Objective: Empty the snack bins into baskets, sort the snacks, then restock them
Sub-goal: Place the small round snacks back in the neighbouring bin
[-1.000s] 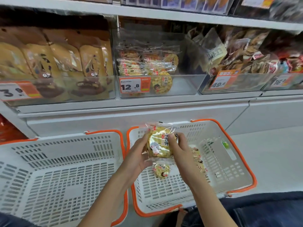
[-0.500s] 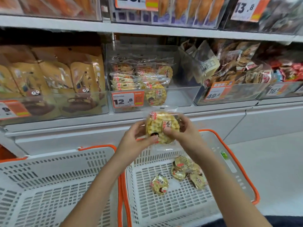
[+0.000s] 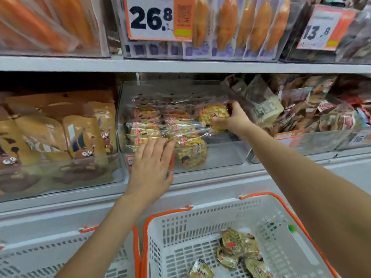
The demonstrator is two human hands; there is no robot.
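- The right hand [image 3: 230, 119] grips a round rice cracker pack [image 3: 212, 117] inside the clear snack bin [image 3: 220, 155], near the bin's right wall.
- The left hand [image 3: 151, 163] lies flat, fingers straight, against the bin's front edge, touching the stacked cracker packs [image 3: 160, 129].
- Below the shelf, more packs [image 3: 236, 249] lie in the right white basket [image 3: 200, 223], beside another basket [image 3: 60, 255].

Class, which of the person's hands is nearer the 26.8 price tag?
Right. The right hand reaches high into the bin, below the price tag; the left hand rests lower, at the bin's front.
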